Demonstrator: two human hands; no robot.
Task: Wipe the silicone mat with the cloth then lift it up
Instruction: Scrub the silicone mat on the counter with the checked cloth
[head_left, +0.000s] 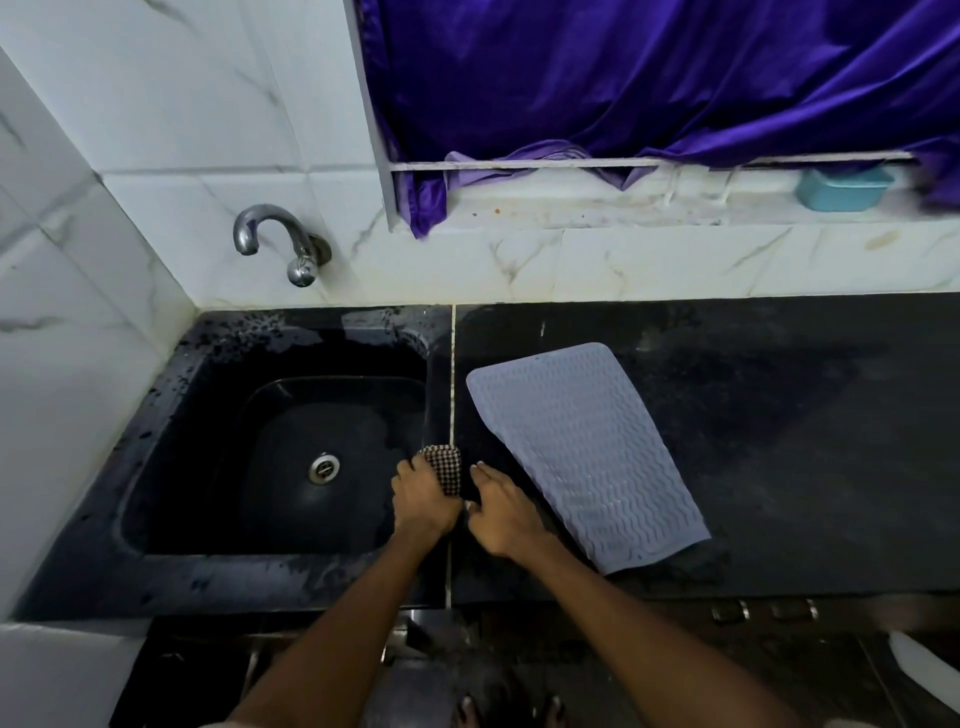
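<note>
A pale grey silicone mat (582, 447) with a wavy ribbed surface lies flat and slanted on the black counter (805, 441), right of the sink. My left hand (423, 501) is shut on a small folded checked cloth (447, 467) at the sink's right rim. My right hand (501, 512) rests just beside it, fingers together on the counter, next to the mat's left edge; whether it touches the mat I cannot tell. The cloth sits left of the mat, apart from it.
A black sink (291, 457) with a metal drain (323, 466) fills the left. A chrome tap (280, 244) juts from the tiled wall. A purple curtain (649, 78) hangs over a sill holding a blue soap dish (841, 189).
</note>
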